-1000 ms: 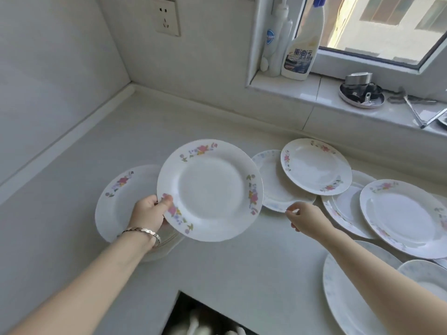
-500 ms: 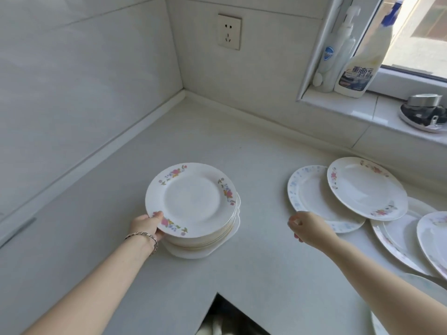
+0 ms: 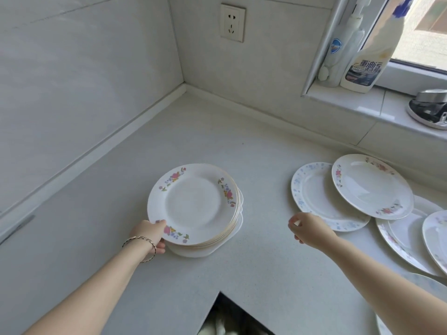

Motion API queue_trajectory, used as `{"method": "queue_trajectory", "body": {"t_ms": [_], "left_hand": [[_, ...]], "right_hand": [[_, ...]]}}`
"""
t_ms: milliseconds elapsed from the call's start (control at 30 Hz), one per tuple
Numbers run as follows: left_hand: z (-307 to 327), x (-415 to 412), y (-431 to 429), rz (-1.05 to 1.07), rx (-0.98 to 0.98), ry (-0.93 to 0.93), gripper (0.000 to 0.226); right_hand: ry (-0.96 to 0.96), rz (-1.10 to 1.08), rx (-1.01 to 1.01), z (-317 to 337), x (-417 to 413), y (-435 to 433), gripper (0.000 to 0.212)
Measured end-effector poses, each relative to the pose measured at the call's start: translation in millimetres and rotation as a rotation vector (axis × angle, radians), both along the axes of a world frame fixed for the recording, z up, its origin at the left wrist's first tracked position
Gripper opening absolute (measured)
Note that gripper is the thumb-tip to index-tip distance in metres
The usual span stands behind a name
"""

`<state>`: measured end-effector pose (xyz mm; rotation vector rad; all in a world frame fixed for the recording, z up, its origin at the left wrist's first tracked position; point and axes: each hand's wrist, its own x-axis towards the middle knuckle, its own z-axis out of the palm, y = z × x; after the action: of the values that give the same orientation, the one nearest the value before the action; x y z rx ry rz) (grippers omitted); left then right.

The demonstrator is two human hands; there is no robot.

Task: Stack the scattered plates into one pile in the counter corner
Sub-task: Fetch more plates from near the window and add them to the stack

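Nearest me, below and between my two forearms, a dark cut-out (image 3: 232, 317) opens in the tabletop (image 3: 254, 269). My hands are well apart. The left hand (image 3: 150, 234) grips the near-left edge of the pile (image 3: 193, 204), with its thumb on the flowered rim of the top plate and its fingers curled under the side. The right hand (image 3: 307, 228) holds nothing. Its fingers are loosely curled, just short of the near rim of the blue-patterned plate (image 3: 312, 192).

The pile sits just ahead of the left hand, out on the open tabletop and well short of the corner (image 3: 185, 87). Its rims are not flush: the lower plates jut out on the side toward the right hand. I judge that squaring it is the step in hand, so before letting go I'd nudge the top plate until its rim lines up with those below.

Beyond the right hand, a flowered plate (image 3: 370, 184) overlaps the far side of the blue-patterned one. I'd lift that one first instead of dragging the lower plate out from under it. More plates (image 3: 406, 238) overlap further out past the right forearm.

Farthest off, a wall socket (image 3: 232, 22) sits beyond the corner and two bottles (image 3: 362, 59) stand on the window sill (image 3: 377, 110). I'd slide the whole pile toward the corner with both hands low on its sides.
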<state>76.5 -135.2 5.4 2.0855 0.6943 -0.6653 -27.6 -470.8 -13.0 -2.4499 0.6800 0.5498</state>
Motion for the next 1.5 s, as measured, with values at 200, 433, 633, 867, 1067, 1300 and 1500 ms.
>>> {"method": "queue_trajectory", "body": {"t_ms": [200,433,633,867,1067,1300,1500], "left_hand": [[5.1,-1.4,-3.0,-0.346,0.295,0.009,0.041],[35.1,5.6,-69.4,-1.036,0.841,-0.25,0.031],[32.4,-6.4,-193.5,-1.211,0.544,-0.356,0.023],[12.9,-11.4,-281.9,-1.352,0.553,-0.321,0.026],[-6.5,-6.4,-290.4,-1.312,0.578,-0.254,0.024],[-5.1,-0.3,-274.5,-1.178,0.529,-0.286,0.024],[20.4,3.7,-230.3,-1.012,0.513,-0.39,0.028]], "right_hand": [[0.026,0.009,0.005,-7.2,0.1,-0.1,0.025],[0.047,-0.061,0.058,-15.8,-16.3,-14.3,0.017],[-0.064,-0.463,0.214,-17.9,-37.2,-65.5,0.019],[-0.304,-1.22,0.617,-27.1,-42.8,-152.5,0.025],[-0.527,-1.683,1.044,-40.9,-26.8,-185.4,0.045],[-0.659,-1.687,1.051,-37.1,-34.6,-180.5,0.045],[-0.653,-1.46,1.164,-17.4,-51.8,-154.1,0.027]]}}
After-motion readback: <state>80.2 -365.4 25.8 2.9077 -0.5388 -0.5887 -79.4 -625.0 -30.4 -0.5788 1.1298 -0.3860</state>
